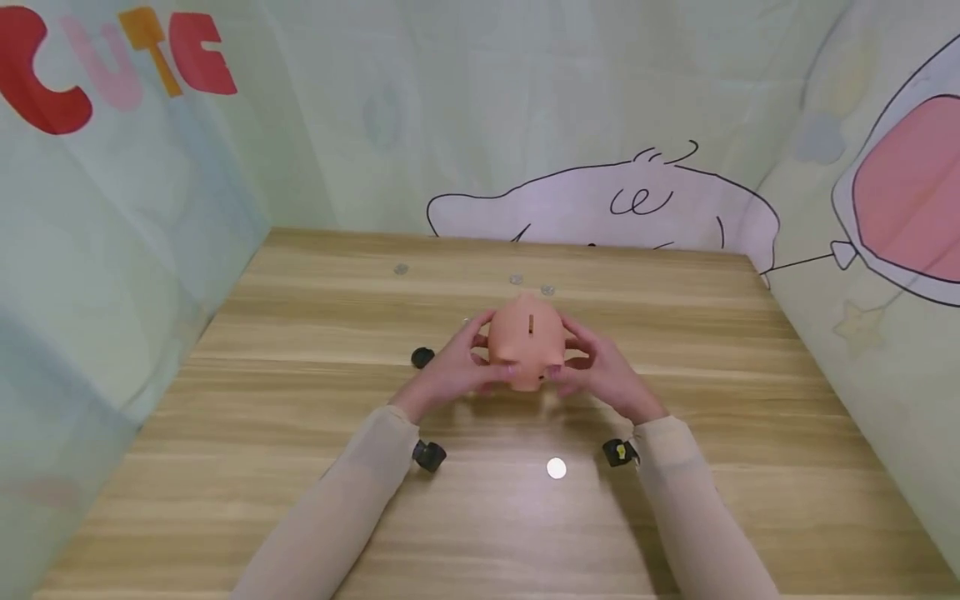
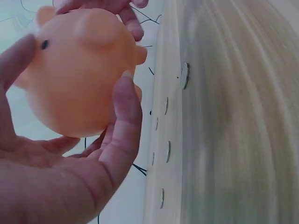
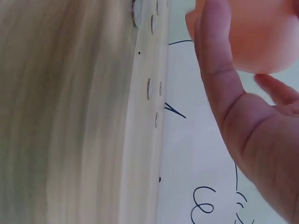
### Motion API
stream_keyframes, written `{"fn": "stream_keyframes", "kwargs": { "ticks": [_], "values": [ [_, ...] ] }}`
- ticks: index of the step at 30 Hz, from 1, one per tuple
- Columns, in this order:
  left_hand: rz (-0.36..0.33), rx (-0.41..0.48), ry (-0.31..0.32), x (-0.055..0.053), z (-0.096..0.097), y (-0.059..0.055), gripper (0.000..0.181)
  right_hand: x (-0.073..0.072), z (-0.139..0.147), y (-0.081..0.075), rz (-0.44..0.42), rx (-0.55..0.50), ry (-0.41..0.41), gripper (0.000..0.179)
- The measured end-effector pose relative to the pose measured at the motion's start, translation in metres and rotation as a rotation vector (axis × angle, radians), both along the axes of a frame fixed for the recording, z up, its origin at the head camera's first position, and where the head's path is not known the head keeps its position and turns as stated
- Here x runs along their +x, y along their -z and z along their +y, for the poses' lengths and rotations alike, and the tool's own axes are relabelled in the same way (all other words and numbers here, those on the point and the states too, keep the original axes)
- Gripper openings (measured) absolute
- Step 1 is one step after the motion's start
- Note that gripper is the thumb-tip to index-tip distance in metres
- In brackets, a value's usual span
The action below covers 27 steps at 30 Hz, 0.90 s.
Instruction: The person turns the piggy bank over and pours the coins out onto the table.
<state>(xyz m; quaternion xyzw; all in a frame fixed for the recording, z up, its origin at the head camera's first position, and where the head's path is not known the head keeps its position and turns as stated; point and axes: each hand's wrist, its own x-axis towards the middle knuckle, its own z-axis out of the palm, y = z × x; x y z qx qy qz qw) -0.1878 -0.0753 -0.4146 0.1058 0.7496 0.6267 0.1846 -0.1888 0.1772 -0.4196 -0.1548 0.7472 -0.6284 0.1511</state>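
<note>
A pink piggy bank (image 1: pixel 527 333) with a coin slot on top is held between both hands, raised above the table in the wrist views. My left hand (image 1: pixel 455 362) grips its left side, thumb and fingers spread round the body. The right hand (image 1: pixel 603 367) holds the opposite side in the same way. In the left wrist view, one black eye of the piggy bank (image 2: pixel 79 70) shows beside the left hand (image 2: pixel 70 177). The right wrist view catches only part of the piggy bank (image 3: pixel 261 37), with the right hand (image 3: pixel 252 116) against it.
Several coins lie on the wooden table (image 1: pixel 300 333), among them a coin (image 1: pixel 401 269) at the back left and two (image 1: pixel 516 280) behind the piggy bank. A small round black thing (image 1: pixel 422 357) lies by the left wrist. Printed cloth (image 1: pixel 360 125) encloses the table.
</note>
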Motion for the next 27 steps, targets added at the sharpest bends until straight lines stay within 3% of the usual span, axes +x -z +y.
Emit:
{"fn": "stream_keyframes", "kwargs": {
  "ticks": [9, 27],
  "values": [
    [-0.076, -0.041, 0.003, -0.0019, -0.0018, -0.0011, 0.07, 0.0015, -0.0018, 0.0017, -0.095, 0.069, 0.03, 0.059],
    [-0.061, -0.13, 0.027, -0.0001, -0.0071, -0.0018, 0.075, 0.0018, -0.0028, -0.0037, -0.122, 0.129, -0.003, 0.063]
  ]
}}
